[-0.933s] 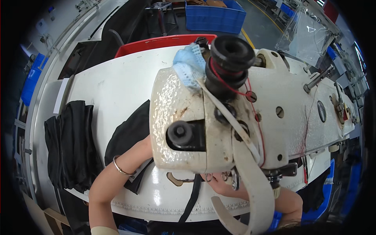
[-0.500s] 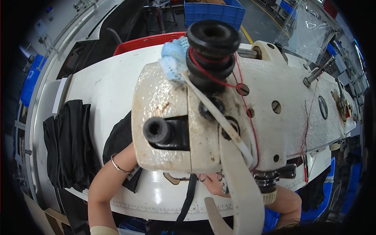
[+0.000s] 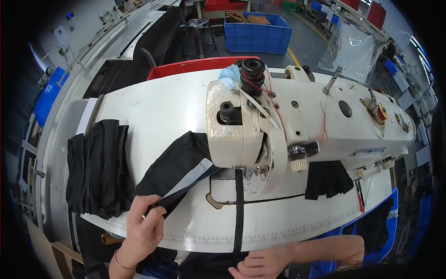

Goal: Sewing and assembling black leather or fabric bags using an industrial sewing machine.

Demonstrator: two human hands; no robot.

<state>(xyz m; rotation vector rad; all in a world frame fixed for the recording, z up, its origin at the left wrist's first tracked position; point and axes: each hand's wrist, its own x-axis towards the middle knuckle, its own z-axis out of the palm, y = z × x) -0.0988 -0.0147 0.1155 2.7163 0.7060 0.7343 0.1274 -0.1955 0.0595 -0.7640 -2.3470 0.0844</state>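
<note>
My left hand (image 3: 145, 228) is closed in a pinch on the near end of a black fabric piece (image 3: 174, 160). This piece has a pale grey strip along one side and a dark toothed edge, and its far end reaches the sewing machine's head (image 3: 237, 130). A narrow black strip (image 3: 239, 209) runs from under the machine's needle area down to the table's front edge. My right hand (image 3: 265, 262) is beside the strip's lower end, at the front edge above dark cloth. Its fingers are curled, and what they hold, if anything, is hidden.
A stack of folded black pieces (image 3: 97, 169) lies at the left of the white table (image 3: 153, 107). More black pieces (image 3: 327, 179) hang under the machine arm at right, near a red-handled tool (image 3: 360, 195). A red bin (image 3: 186, 67) and a blue crate (image 3: 258, 35) stand beyond.
The view has drawn back from the machine. My left hand has come out from behind the machine head toward the front left, holding the fabric. My right hand has moved down to the front edge.
</note>
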